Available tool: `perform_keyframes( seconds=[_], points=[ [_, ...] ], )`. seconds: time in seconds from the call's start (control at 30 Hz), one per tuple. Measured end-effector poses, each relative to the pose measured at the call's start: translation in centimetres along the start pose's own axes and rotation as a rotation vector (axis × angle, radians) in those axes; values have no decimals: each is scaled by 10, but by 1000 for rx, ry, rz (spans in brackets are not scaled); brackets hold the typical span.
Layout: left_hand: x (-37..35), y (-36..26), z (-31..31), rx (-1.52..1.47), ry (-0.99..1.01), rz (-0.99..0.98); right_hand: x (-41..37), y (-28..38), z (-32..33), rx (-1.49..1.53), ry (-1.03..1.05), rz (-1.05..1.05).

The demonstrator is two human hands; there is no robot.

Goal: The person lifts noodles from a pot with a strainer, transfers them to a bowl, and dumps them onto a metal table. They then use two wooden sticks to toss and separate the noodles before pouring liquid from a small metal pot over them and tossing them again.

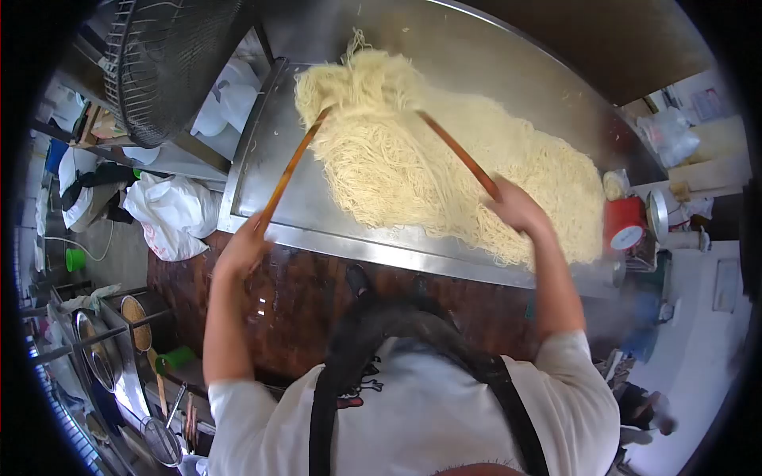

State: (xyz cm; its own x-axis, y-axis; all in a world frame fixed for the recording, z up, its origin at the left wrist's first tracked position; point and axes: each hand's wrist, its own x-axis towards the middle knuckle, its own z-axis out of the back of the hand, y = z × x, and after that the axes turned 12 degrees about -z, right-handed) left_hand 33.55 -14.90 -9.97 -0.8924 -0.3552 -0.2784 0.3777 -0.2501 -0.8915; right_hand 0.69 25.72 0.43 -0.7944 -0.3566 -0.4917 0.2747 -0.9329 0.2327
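A broad heap of pale yellow noodles (pixel 381 170) is spread over a stainless steel table (pixel 266 182). My left hand (pixel 244 247) is closed around the near end of a long wooden stick (pixel 290 170). Another wooden stick (pixel 460 152) is gripped in my right hand (pixel 517 206), which hangs over the near part of the heap. Both far stick ends reach into the upper noodles, where they are hidden or blurred. Between and beyond those ends the noodles look bunched and raised.
A large wire-caged fan (pixel 159 71) stands at the upper left. Below it sits a white plastic sack (pixel 173 213) by the table's left end. A red scale (pixel 625 224) is at the right end. Racks with strainers (pixel 161 440) are at lower left; another person (pixel 641 411) is at lower right.
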Motion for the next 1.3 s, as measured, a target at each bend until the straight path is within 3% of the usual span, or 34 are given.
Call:
perform_keyframes(
  seconds=[0.1, 0.17, 0.27, 0.33, 0.37, 0.4, 0.43, 0.5, 0.53, 0.63, 0.67, 0.7, 0.77, 0.8, 0.87, 0.9, 0.97, 1.07, 1.1, 1.17, 1.23, 1.3],
  points=[
    [-108, -32, 25, 64, 82, 193, -92, -58, 38, -179, 204, -131],
    [-129, -1, -3, -18, 140, 213, -109, -80, 25, -107, 344, -107],
    [-85, 23, -75, -21, 94, 159, -40, -85, -95, -67, 205, 107],
    [-23, 66, -134, -99, 26, 43, 1, -25, -144, 131, 194, 165],
    [-4, 63, -143, -150, -4, 31, -8, 28, -123, 264, 339, -10],
    [15, 57, -152, -201, -32, 18, 7, 36, -132, 267, 243, 74],
    [4, 14, -144, -305, -28, 88, -1, 33, -133, 274, 210, 105],
    [-5, -3, -139, -422, -22, 132, -9, 26, -103, 282, 101, 184],
    [-22, 8, -138, -432, -17, 123, -22, 19, -95, 199, 132, 128],
    [-40, 65, -183, -467, -163, -44, -18, -10, -180, 134, 27, 356],
    [-42, 42, -184, -522, -145, 15, -20, -6, -196, 121, -3, 428],
    [-41, 20, -178, -573, -126, 73, -27, 25, -204, 125, -24, 501],
    [-33, 38, -158, -572, -321, 26, -47, 88, -157, 236, 242, 257],
    [-39, 25, -139, -840, -386, -98, -56, 110, -127, 281, 261, 250],
    [-53, -33, -92, -572, -359, -108, -62, 131, -78, 325, 267, 266],
    [-48, -34, -81, -519, -391, -130, -59, 130, -61, 322, 249, 290],
    [-43, -26, -72, -540, -348, -112, -42, 94, -43, 234, 189, 248],
    [-79, 48, -50, -77, -284, -166, -64, -10, -3, -166, 36, 169],
    [-106, 27, -44, -112, -219, 8, -87, -35, 17, -277, 124, -4],
    [-164, -22, -19, -82, -90, 276, -122, -73, 40, -403, 313, -156],
    [-183, -58, 2, -94, -4, 364, -109, -120, -16, -299, 199, 28],
    [-177, -88, 2, -20, 62, 353, -75, -74, -83, -45, 232, 97]
  ],
)
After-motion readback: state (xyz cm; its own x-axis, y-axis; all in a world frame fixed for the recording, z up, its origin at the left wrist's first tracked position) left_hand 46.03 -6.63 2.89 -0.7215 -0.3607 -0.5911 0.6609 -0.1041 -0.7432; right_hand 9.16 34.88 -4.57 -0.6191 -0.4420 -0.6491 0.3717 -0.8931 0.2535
